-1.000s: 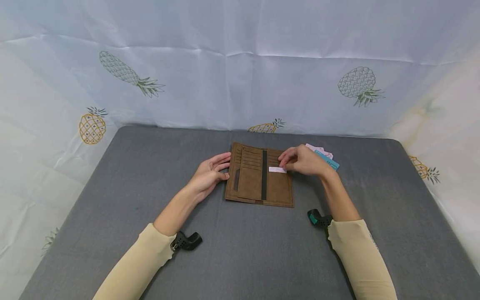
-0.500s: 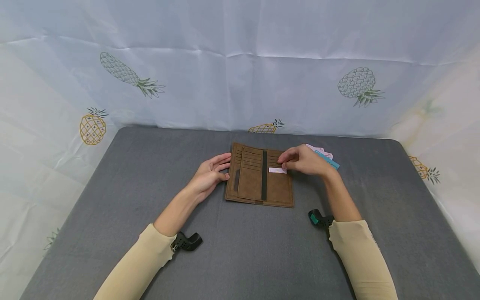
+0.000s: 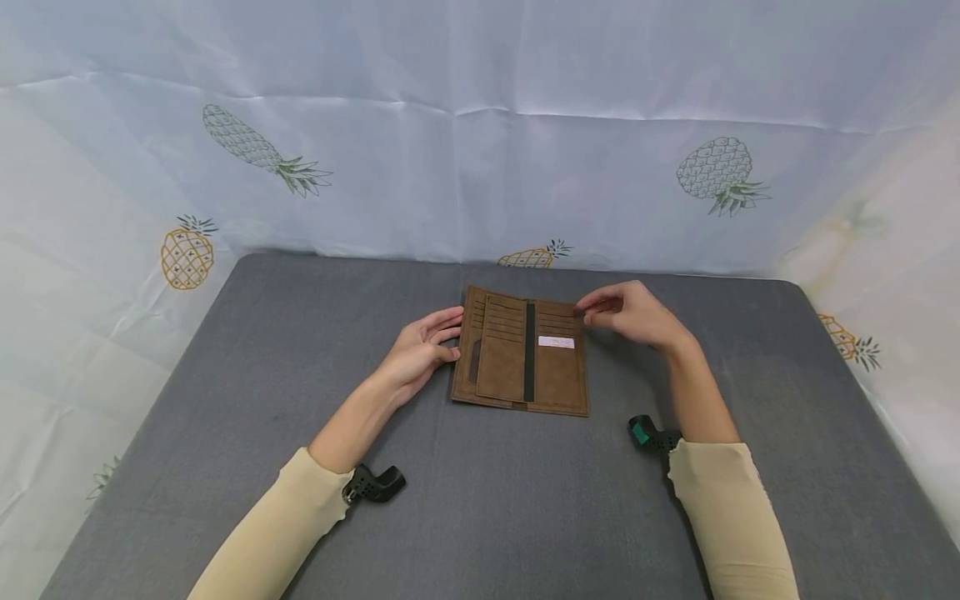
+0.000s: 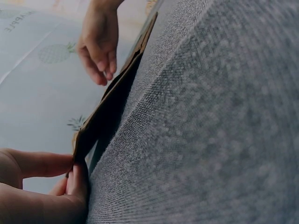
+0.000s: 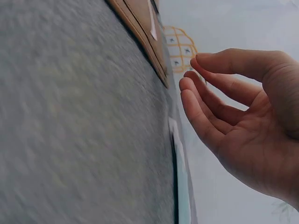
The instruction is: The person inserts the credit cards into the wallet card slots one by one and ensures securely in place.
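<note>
A brown bifold wallet (image 3: 500, 371) lies spread open on the grey table. My left hand (image 3: 422, 348) pinches its left edge between thumb and fingers, and in the left wrist view that edge is tilted up off the cloth. A whitish card (image 3: 556, 342) sits in a slot of the right panel, only a strip of it showing. My right hand (image 3: 628, 312) hovers at the wallet's upper right corner. Its fingers (image 5: 205, 114) are loosely bent with nothing between them in the right wrist view. A light-blue card (image 5: 183, 191) lies on the table below that hand, hidden in the head view.
Dark card slots line both wallet panels, and a black strip (image 3: 529, 354) runs down the middle. A pale curtain with pineapple prints (image 3: 480, 183) hangs behind the table's far edge. Black wrist-camera mounts (image 3: 380, 483) stick out from both sleeves.
My right hand has let go of the whitish card, leaving it in the slot, and moved right and slightly away, covering the loose cards. The left hand and wallet have stayed put.
</note>
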Demonstrator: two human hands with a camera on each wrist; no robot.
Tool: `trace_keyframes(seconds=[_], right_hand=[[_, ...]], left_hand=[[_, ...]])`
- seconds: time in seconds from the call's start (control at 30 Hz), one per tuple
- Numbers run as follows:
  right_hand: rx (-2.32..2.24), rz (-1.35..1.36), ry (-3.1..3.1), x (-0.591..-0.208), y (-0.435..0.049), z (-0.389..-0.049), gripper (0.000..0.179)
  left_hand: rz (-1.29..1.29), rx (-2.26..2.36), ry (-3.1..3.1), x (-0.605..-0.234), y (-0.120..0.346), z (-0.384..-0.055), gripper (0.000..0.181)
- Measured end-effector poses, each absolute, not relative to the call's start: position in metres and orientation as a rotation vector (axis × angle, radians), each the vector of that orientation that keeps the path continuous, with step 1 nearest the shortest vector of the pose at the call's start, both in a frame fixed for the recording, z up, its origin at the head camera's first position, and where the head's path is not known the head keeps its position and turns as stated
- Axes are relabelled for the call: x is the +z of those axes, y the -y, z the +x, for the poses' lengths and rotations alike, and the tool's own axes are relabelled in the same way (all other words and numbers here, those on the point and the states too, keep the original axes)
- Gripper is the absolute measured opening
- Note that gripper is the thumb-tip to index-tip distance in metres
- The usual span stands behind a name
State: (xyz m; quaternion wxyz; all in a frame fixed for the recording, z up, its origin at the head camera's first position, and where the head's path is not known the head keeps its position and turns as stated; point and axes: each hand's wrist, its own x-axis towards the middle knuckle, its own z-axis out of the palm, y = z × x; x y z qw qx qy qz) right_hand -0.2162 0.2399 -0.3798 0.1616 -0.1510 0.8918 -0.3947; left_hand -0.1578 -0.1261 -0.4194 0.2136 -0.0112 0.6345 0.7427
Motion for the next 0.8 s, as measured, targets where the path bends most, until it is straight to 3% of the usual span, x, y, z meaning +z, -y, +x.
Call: trace_keyframes(seconds=[0.8], right_hand=[[-0.957,-0.219,-2.698,-0.377,-0.286,-0.216,0.045]], left_hand=[[-0.052,2.067,-1.751,-0.421,0.126,-0.159,0.08]])
